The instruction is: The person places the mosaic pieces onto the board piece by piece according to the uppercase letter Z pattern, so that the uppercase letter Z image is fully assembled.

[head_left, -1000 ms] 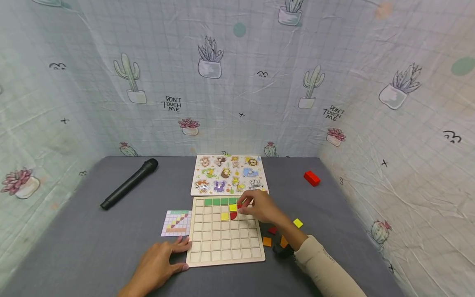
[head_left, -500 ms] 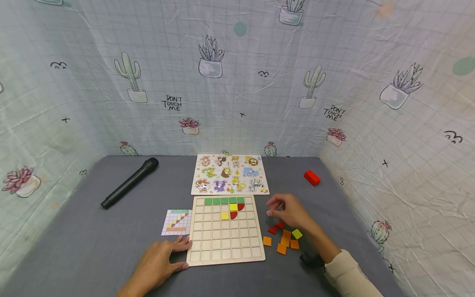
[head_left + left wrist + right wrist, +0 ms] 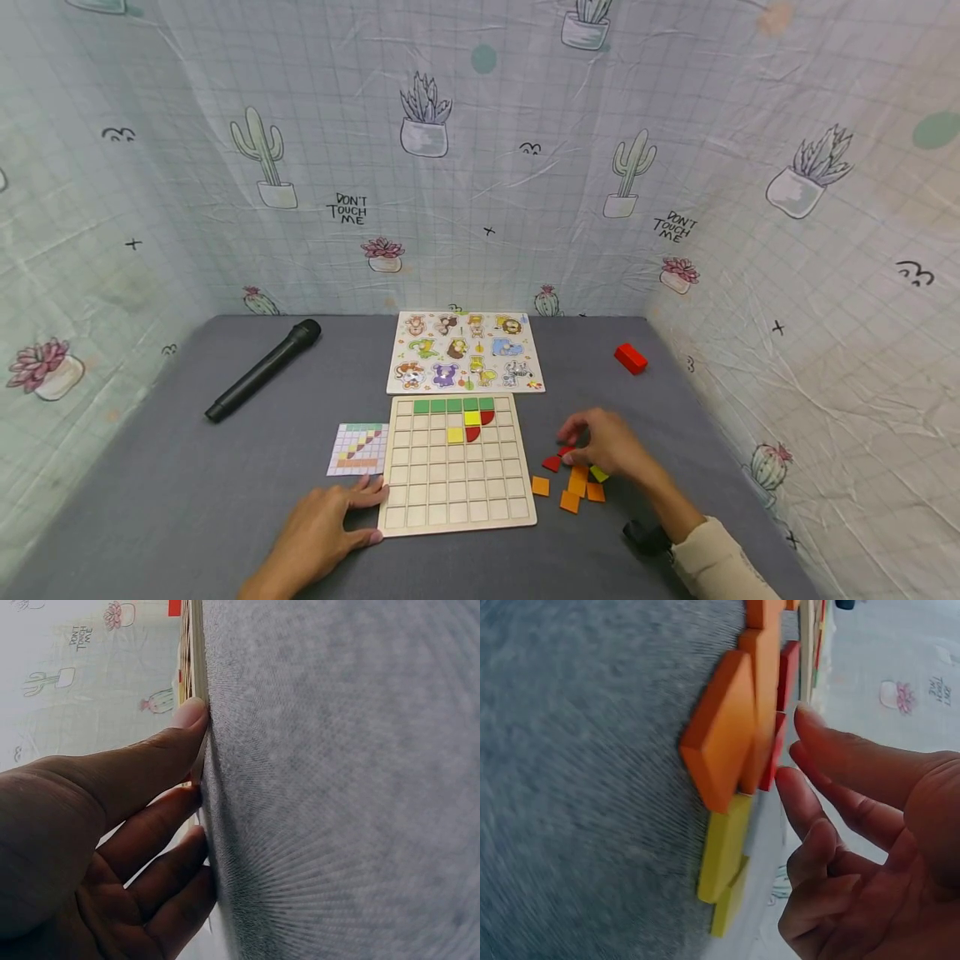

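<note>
A light wooden grid board (image 3: 495, 472) lies in the middle of the head view, with green squares (image 3: 453, 406), two yellow squares (image 3: 455, 435) and two red quarter-round pieces (image 3: 472, 434) in its upper cells. My left hand (image 3: 322, 521) rests at the board's lower left, thumb and fingertips touching its edge. Right of the board, my right hand (image 3: 609, 443) hovers with bent fingers over loose pieces: red ones (image 3: 552, 463), several orange ones (image 3: 577, 481) and yellow (image 3: 598, 473). In the right wrist view the fingertips are apart beside a red piece (image 3: 773, 754), holding nothing.
A pattern card (image 3: 357, 450) lies left of the board, near my left fingers. Behind the board is an animal puzzle (image 3: 465, 354). A black microphone (image 3: 262, 371) lies far left, a red block (image 3: 630, 359) far right. Printed cloth (image 3: 480, 183) surrounds the table.
My right hand has left the red piece on the board and moved right and towards me, over the loose pieces. The left hand stays at the board's edge.
</note>
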`<action>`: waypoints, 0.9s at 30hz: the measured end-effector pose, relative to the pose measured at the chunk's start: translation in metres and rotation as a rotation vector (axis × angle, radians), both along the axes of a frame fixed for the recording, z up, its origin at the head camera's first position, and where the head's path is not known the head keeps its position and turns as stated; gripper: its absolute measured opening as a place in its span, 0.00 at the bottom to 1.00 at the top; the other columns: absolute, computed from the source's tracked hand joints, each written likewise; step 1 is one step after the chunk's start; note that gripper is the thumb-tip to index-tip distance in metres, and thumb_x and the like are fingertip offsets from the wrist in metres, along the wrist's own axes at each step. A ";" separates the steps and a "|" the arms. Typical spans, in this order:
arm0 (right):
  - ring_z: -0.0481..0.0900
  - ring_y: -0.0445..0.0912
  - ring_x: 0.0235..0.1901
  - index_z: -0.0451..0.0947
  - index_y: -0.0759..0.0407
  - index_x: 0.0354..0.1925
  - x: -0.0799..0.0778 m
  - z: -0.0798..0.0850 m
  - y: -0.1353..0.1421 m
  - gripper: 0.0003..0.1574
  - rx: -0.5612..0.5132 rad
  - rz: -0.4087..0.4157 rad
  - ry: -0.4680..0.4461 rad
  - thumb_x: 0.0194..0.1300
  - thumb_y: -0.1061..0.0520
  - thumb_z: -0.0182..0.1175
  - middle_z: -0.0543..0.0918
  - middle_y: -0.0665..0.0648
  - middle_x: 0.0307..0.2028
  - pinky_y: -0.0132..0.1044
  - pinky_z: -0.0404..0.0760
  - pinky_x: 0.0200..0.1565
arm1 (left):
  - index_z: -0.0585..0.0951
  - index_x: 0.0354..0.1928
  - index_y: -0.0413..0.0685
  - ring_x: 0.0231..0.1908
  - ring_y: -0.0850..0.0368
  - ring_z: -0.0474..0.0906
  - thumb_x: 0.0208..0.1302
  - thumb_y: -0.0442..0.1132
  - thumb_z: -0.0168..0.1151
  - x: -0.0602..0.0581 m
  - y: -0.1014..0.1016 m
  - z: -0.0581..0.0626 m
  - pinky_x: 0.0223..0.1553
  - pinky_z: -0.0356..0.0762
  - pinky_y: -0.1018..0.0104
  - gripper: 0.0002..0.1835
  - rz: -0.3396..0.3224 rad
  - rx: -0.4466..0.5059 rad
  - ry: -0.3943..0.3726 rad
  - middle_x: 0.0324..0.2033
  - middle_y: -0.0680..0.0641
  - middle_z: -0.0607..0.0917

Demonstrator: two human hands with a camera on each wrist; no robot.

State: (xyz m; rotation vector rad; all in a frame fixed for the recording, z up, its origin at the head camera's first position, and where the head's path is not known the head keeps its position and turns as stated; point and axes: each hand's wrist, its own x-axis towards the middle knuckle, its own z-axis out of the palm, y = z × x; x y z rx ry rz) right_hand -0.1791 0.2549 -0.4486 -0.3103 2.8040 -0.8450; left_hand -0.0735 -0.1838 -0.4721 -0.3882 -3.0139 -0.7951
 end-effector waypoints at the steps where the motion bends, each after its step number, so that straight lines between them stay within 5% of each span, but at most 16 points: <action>1: 0.76 0.42 0.33 0.88 0.48 0.38 0.000 -0.001 -0.001 0.13 0.015 -0.008 -0.006 0.56 0.59 0.82 0.85 0.47 0.33 0.37 0.77 0.39 | 0.91 0.56 0.62 0.61 0.47 0.87 0.44 0.50 0.86 0.000 0.000 0.000 0.53 0.83 0.46 0.31 0.003 0.001 -0.004 0.61 0.56 0.89; 13: 0.76 0.44 0.25 0.84 0.49 0.30 0.002 -0.006 -0.006 0.12 0.038 -0.062 -0.025 0.59 0.58 0.80 0.81 0.47 0.24 0.38 0.75 0.31 | 0.91 0.56 0.62 0.61 0.48 0.87 0.44 0.50 0.86 0.000 0.000 -0.002 0.53 0.83 0.47 0.31 0.006 0.005 -0.005 0.61 0.57 0.89; 27: 0.75 0.45 0.26 0.82 0.48 0.34 0.000 0.004 -0.013 0.10 -0.066 0.038 0.036 0.65 0.58 0.75 0.80 0.47 0.26 0.36 0.74 0.28 | 0.91 0.56 0.64 0.61 0.46 0.87 0.43 0.52 0.86 -0.001 0.000 -0.001 0.53 0.83 0.46 0.32 0.009 0.003 -0.016 0.61 0.56 0.88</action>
